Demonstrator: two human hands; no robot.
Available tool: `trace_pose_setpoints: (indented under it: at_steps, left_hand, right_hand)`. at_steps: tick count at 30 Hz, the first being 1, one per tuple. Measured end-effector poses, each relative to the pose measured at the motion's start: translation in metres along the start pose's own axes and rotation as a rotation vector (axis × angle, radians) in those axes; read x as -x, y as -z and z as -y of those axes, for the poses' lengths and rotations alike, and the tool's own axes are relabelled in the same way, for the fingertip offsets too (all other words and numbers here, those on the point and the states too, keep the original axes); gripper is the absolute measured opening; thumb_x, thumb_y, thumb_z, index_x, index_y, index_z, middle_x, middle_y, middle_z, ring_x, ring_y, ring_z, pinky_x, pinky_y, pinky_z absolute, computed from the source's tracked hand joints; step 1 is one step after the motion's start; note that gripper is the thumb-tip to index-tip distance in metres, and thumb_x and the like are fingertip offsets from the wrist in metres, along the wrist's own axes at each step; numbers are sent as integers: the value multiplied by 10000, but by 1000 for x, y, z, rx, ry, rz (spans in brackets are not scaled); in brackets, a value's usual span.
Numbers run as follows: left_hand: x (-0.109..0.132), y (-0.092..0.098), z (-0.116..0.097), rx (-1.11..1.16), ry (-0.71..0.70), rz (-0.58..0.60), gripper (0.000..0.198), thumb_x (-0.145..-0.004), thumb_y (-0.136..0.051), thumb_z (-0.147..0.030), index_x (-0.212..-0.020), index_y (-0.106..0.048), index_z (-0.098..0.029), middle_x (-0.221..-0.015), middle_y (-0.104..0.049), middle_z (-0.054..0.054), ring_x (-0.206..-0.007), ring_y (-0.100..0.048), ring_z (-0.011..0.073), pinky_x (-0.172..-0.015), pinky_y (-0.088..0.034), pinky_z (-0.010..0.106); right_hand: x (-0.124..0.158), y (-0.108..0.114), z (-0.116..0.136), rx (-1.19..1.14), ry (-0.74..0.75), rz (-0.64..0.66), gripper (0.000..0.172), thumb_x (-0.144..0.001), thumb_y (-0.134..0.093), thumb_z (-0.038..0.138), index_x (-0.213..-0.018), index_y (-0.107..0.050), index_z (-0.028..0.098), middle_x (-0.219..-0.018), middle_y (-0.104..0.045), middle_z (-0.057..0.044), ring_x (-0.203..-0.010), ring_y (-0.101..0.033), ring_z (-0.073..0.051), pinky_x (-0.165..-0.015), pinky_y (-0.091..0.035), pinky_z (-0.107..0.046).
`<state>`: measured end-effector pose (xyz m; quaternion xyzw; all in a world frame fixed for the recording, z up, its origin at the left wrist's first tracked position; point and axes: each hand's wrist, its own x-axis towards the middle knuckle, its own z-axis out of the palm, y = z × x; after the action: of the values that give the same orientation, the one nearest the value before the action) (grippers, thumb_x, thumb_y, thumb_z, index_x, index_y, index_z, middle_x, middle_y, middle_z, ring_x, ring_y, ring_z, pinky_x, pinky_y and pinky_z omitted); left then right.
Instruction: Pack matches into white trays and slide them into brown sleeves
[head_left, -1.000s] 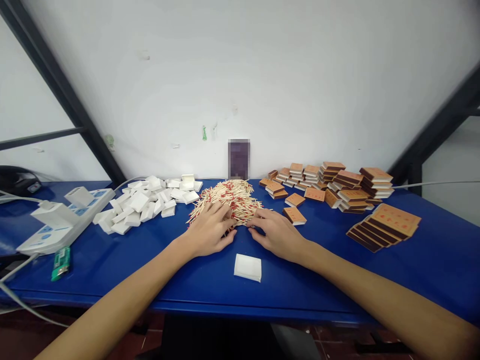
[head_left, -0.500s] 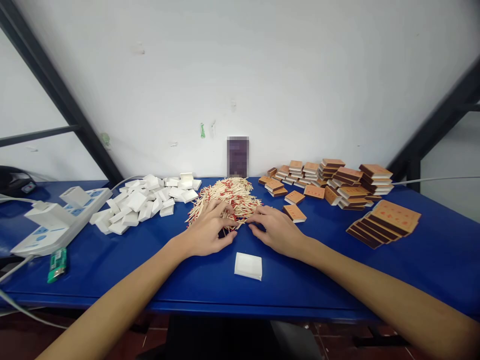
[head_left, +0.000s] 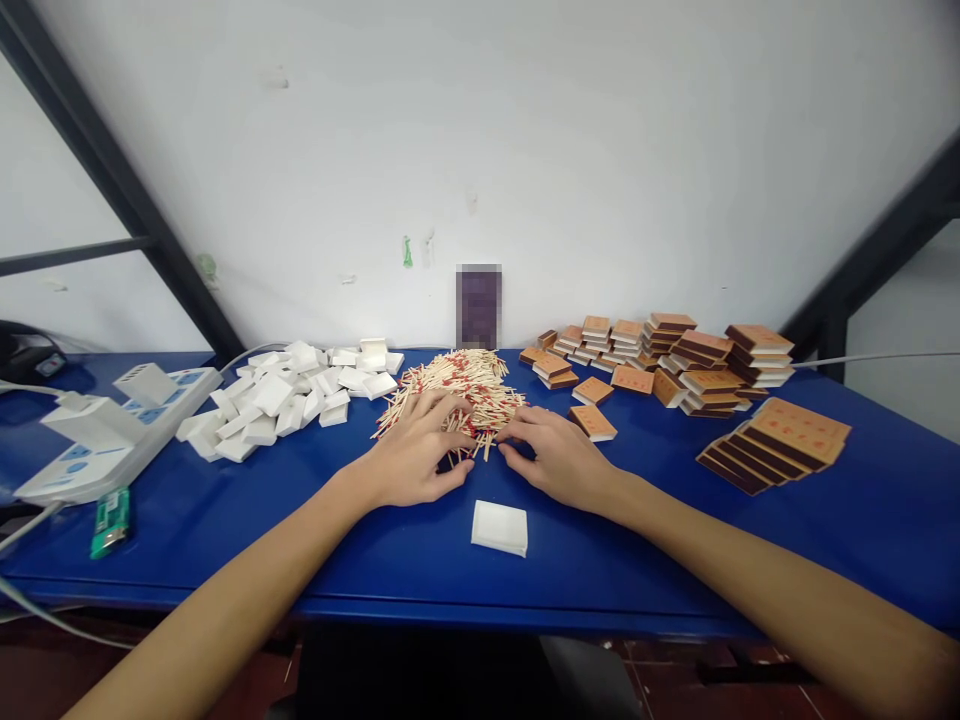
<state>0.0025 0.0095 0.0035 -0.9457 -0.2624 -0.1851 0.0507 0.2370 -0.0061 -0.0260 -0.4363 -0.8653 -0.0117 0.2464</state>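
A heap of loose red-tipped matches (head_left: pixel 457 385) lies at the middle of the blue table. My left hand (head_left: pixel 420 452) rests at the heap's near left side, fingers curved over the matches and thumb held apart. At the near right edge, my right hand (head_left: pixel 559 460) touches the matches with bent fingers, its thumb also apart. Neither hand visibly grips anything, though some fingertips are hidden among the matches. In front of the hands lies one white matchbox tray (head_left: pixel 500 527), flat on the table.
Many white trays (head_left: pixel 274 395) are piled at the left, beside a power strip (head_left: pixel 161 420) and a green lighter (head_left: pixel 111 522). Orange-brown matchboxes (head_left: pixel 701 380) stand stacked at the right, with a leaning row of matchbox sleeves (head_left: pixel 795 435) nearer. A pixelated dark object (head_left: pixel 478 305) stands against the wall.
The view has shifted slightly. Some matches at the heap's near edge between my hands have shifted, and my right hand's fingers have moved slightly.
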Motion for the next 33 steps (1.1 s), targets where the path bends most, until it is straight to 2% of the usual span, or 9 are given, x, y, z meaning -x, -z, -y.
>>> trace_pose_setpoints:
  at_steps: [4,11,16,22,27,33]
  left_hand:
    - [0,-1,1,-58,-15,22,276,-895,-578,-364,-1075,-726,-216,-1281,-512,111,-1235,-403,337,-1014,-373,556]
    - [1,-2,-2,39,22,54,298,-888,-601,-369,-1127,-717,-233,-1345,-480,101,-1271,-373,339,-1060,-350,571]
    - [0,2,-7,116,13,111,319,-887,-611,-350,-1179,-692,-250,-1443,-402,90,-1336,-307,354,-1105,-305,603]
    - [-1,7,-12,123,10,183,381,-850,-649,-360,-1218,-671,-263,-1466,-356,97,-1369,-257,371,-1120,-280,607]
    - [-1,5,-12,124,-7,155,333,-858,-644,-331,-1187,-683,-303,-1453,-369,81,-1363,-265,369,-1103,-287,615]
    - [-1,4,-8,147,-16,116,214,-875,-630,-325,-1060,-738,-309,-1408,-418,58,-1327,-317,327,-1093,-314,569]
  right_hand:
    - [-1,1,1,-7,-6,-2,135,-909,-548,203,-943,-677,185,-906,-650,-62,-872,-604,-203,-782,-456,-324]
    - [0,-1,0,-76,56,-13,285,-912,-535,180,-1172,-651,189,-1010,-645,-81,-960,-596,-221,-850,-482,-360]
    - [0,-1,-1,-154,125,17,254,-909,-516,141,-1086,-697,158,-955,-637,-91,-913,-585,-214,-835,-491,-375]
    - [-1,3,-2,-230,114,66,226,-884,-535,117,-996,-723,171,-931,-630,-82,-865,-594,-200,-794,-499,-356]
    - [-2,5,-6,-292,152,79,242,-859,-541,64,-978,-724,168,-961,-651,-83,-879,-618,-193,-810,-507,-344]
    - [-1,9,-8,-315,181,102,233,-840,-562,52,-957,-729,165,-929,-667,-73,-845,-622,-184,-787,-507,-335]
